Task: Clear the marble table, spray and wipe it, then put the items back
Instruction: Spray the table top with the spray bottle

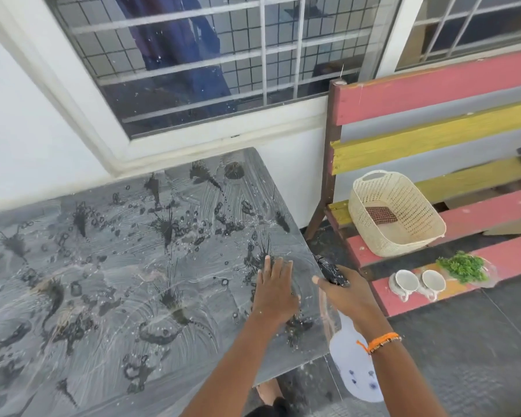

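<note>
The marble table fills the lower left and middle of the frame, and it's soaked: dark splatter marks and wet blobs all over the grey top, plus pale swirly streaks. Nothing stands on it.

Left hand is lying flat on the table near its right edge, palm down, fingers spread loosely and holding nothing. Right hand is just beside it, over the table's right edge, wrapped around the black trigger head of a spray bottle. The bottle's clear, whitish body hangs down under the wrist toward the bottom of the frame, and the nozzle points up-left over the table. There's an orange band on that wrist.

On the right side of the frame sits a bench with pink and yellow slats. The cleared stuff is parked on its seat: a cream basket with a brown checked cloth lying inside it, then lower down two white cups side by side tipped over, and a bunch of green leaves just right of them. All of it is well apart from the table.

Upper part of the frame is a window with a white grille, set in a white wall behind the table.
</note>
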Available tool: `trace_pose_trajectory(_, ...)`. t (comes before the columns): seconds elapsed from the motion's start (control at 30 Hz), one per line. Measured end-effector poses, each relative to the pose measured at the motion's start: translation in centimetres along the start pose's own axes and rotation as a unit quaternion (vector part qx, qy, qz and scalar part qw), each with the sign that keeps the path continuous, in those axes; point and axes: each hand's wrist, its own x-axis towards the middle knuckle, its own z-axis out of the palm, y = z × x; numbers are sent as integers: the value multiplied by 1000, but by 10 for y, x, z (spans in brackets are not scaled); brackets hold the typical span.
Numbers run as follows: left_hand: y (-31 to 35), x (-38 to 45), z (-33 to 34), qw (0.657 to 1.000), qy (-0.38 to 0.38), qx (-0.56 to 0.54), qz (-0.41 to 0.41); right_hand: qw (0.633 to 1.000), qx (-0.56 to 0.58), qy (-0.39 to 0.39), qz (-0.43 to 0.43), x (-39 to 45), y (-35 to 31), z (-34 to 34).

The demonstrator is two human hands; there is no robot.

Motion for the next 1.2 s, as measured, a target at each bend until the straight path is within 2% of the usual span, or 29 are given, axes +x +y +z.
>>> trace_pose_trajectory(0.2, 2, 14, 6, 999, -13, 39, -15, 997, 69, 32, 8, 25, -10, -34)
trace_pose_trajectory(0.33, 15, 24, 8, 1000, -12, 10, -6, 992, 93, 75, -50, 55, -20, -72)
trace_pose_trajectory(0.53, 74, 74, -4, 981, -38, -170, 85, 961, -45, 226, -152, 142, -29, -132)
trace_pose_trajectory(0.7, 135, 129, -12, 959, -34, -268, 86, 928, -142, 298, -174, 206, -25, -177)
trace_pose_trajectory(0.83, 169, 178, -8, 951, -47, -302, 54, 958, -139, 221, -122, 261, -17, -202)
trace_pose_trajectory(0.97, 181, 214, -4, 952, -48, -302, 19, 965, -174, 170, -101, 306, 16, -214)
trace_pose_trajectory(1.13, 191, 247, -3, 942, -41, -329, -50, 977, -206, 37, -48, 344, 55, -215)
trace_pose_trajectory(1.2, 195, 258, -2, 935, -41, -344, -71, 979, -199, 7, -34, 352, 69, -210)
